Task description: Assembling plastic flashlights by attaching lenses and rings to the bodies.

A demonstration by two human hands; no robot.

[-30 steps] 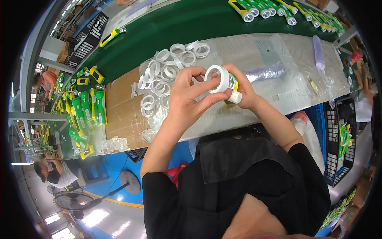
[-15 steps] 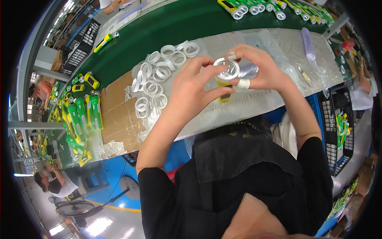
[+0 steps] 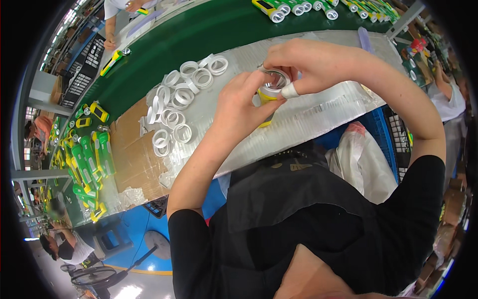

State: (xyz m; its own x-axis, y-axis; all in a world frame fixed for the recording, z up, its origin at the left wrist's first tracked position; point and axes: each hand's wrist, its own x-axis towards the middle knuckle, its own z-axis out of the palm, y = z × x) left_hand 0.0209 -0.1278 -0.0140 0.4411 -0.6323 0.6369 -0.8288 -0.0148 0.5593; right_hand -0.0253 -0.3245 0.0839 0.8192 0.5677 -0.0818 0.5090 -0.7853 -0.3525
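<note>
Both my hands meet around an upright flashlight [image 3: 266, 121] with a yellow body, its round clear-lensed head facing up with a white ring around it. My left hand [image 3: 238, 107] grips it from the left, with the fingers at the rim and the thumb across the front. My right hand [image 3: 309, 65] pinches the head from the far right side, and pale tape wraps its thumb and a fingertip. My fingers hide much of the body. Several loose white rings [image 3: 183, 95] lie in a cluster left of my hands on the plastic-covered worktop [image 3: 308, 112].
Green and yellow flashlights [image 3: 89, 162] are heaped at the left beyond a cardboard sheet [image 3: 132, 142]. More flashlights [image 3: 298, 8] line the green belt [image 3: 194, 32] at the far side. A co-worker's hand [image 3: 110, 43] rests across the belt. A white sack [image 3: 363, 162] stands below the worktop's near edge.
My right forearm has swung up and outward, and the right hand has turned over the flashlight's head. The head has tilted slightly. The view has shifted, and a co-worker's arm shows more at the far left.
</note>
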